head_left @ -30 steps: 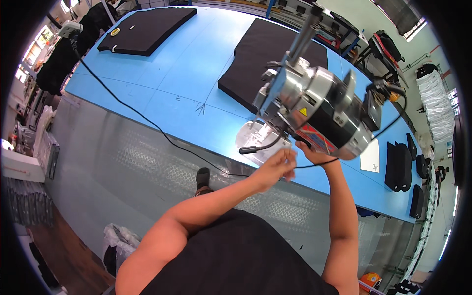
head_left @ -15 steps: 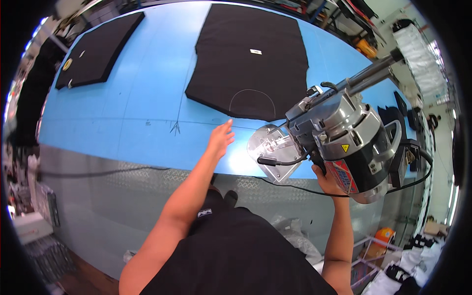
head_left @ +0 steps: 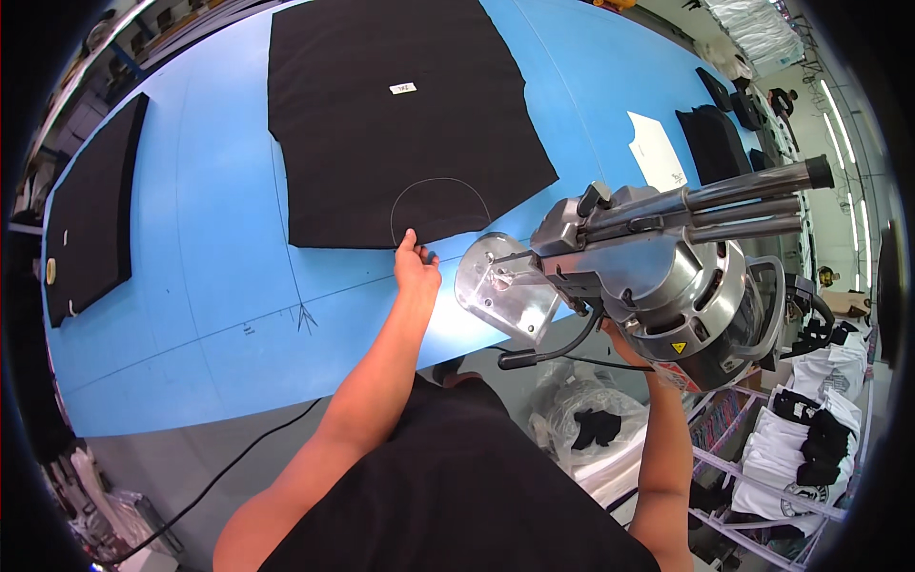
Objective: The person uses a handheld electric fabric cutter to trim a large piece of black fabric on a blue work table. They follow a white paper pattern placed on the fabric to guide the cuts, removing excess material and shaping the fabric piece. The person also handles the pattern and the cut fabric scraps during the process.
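Two items in hand at this moment: black fabric panel [head_left: 400, 124] and electric cloth-cutting machine [head_left: 658, 276].

Fabric: lies flat on the blue table [head_left: 191, 315], centre to far edge, w/ a chalked half-circle at its near edge. My left hand [head_left: 416, 267] rests fingers flat and spread on that near edge, just beside the chalk line; nothing is pinched, grip is a pressing contact only. Judged soft, light, limp; prob. slides easily on the smooth table top. Hold by pressing down close to the marked line, not by lifting a corner, or it will wrinkle.

Cutter: raised off the table near its near-right edge, metal base plate [head_left: 500, 291] tilted toward me. My right hand [head_left: 624, 348] is below/behind the motor housing, mostly hidden; it seems to carry the machine, but I cannot tell how the grip closes. Judged heavy, rigid, top-heavy. Take by the handle; keep clear of the blade side. Cable [head_left: 553, 353] hangs beneath.
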A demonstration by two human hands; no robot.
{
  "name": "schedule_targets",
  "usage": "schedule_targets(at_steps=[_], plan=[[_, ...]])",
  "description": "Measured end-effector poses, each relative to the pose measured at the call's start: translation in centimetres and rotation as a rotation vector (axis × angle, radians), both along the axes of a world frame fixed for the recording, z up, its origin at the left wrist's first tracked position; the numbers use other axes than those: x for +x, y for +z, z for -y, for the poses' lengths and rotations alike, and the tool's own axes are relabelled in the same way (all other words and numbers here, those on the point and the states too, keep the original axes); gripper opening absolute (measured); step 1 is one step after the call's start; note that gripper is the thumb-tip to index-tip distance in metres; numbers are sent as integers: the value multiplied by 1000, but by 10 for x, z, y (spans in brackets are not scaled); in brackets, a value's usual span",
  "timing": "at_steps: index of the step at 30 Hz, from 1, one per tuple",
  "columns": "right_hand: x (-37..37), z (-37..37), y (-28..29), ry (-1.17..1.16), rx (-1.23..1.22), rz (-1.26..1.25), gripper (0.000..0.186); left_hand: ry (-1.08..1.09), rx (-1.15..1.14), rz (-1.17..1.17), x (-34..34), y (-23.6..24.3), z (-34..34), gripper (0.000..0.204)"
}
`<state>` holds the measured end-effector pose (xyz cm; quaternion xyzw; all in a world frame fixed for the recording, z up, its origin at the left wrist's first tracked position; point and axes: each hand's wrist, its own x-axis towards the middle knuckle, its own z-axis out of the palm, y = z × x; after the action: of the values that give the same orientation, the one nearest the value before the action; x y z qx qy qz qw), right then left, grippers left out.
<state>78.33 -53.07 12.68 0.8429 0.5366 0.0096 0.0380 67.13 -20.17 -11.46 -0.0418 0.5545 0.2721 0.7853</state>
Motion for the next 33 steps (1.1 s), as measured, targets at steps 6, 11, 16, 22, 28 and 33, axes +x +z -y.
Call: schedule_targets(at_steps=[6,11,16,22,28,33], plan=[[-6,-4,-1,-49,9,-19,49,18,45,72,-2,4,-3,18],[-16,-9,-4,-117,51,-40,50,28,69,129,-2,5,-1,18],[-38,-30,-10,-238,129,-88,51,-13,85,153,-6,5,-2,17],[-72,-37,-31,-481,133,-112,50,-144,98,153,-18,11,0,23],[-101,-86,3,-641,290,-345,47,-779,1013,-95,-56,3,21,40],[-99,-82,0,-686,264,-373,46,-1282,2259,-459,-6,53,-14,50]])
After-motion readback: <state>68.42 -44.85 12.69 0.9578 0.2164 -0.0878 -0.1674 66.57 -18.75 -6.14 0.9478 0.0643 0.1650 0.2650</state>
